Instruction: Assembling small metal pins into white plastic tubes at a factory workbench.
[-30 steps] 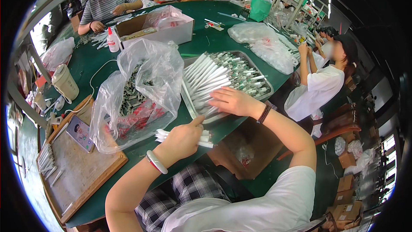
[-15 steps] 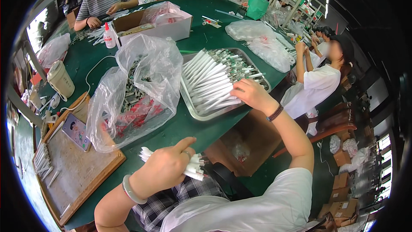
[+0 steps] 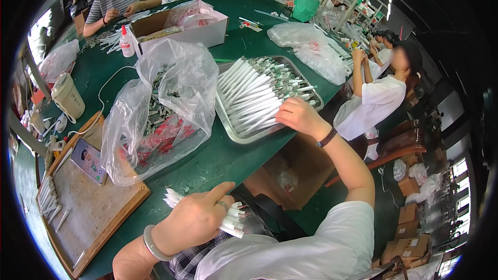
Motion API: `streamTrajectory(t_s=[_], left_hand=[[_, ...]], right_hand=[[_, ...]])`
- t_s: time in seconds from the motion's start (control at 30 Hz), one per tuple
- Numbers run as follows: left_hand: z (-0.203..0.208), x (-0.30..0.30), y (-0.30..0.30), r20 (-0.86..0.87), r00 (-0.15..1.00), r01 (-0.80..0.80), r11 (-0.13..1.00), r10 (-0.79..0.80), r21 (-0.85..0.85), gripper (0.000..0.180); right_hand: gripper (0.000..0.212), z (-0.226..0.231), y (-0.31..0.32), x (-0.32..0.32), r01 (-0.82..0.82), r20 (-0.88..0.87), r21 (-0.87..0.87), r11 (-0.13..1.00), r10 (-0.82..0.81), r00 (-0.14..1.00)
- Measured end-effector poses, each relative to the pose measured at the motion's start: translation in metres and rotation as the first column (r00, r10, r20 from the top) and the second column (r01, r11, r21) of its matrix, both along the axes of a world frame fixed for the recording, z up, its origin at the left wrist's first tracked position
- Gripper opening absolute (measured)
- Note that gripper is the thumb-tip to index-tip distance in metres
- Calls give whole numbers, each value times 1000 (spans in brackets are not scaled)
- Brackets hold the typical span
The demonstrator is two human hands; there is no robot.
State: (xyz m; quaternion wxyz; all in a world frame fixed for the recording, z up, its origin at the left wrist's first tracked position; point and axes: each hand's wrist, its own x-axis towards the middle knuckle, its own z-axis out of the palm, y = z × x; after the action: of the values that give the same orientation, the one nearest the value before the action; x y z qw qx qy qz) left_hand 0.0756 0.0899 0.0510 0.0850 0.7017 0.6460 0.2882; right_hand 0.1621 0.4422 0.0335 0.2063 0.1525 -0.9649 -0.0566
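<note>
I see left hand (image 3: 193, 220) closed around white sticks (image 3: 233, 225); right hand (image 3: 302, 116) half-curled at the tray (image 3: 239, 139), hold unclear to me. Gathering, perhaps; next needs careful touch.

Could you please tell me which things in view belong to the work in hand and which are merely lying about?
Apparently in use:
slim white tubes bunched in left hand
shallow rectangular metal tray of similar tubes, by right hand

Apparently lying about:
rectangular smartphone, screen lit
beige cylindrical cup

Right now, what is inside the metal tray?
White sticks with green parts fill the metal tray; they hide most of its bottom, and the right hand covers some.
</note>
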Motion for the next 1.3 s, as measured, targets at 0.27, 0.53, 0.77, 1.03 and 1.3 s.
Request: streamTrajectory(t_s=[0.27, 0.53, 0.77, 1.03, 1.3], left_hand=[[3, 2, -11, 11, 1000, -11, 1000, 11, 24, 30], [10, -24, -44, 396, 909, -227, 949, 126, 220, 31], [-23, -63, -66, 952, 198, -635, 770, 232, -55, 15], [-59, -96, -72, 999, -20, -778, 628, 32, -35, 38], [-44, -86, -82, 986, -168, -645, 758, -14, -99, 20]], right_hand=[[20, -3, -25, -6, 43, -130, 30, 999, -39, 991], [17, 2, -63, -27, -39, -110, -119, 992, 26, 994], [13, -2, -164, -117, -211, -175, -555, 804, 135, 975], [9, -64, -201, -235, 120, 155, -299, 947, -76, 985], [13, -59, -201, -231, 14, -51, -353, 936, -35, 998]])
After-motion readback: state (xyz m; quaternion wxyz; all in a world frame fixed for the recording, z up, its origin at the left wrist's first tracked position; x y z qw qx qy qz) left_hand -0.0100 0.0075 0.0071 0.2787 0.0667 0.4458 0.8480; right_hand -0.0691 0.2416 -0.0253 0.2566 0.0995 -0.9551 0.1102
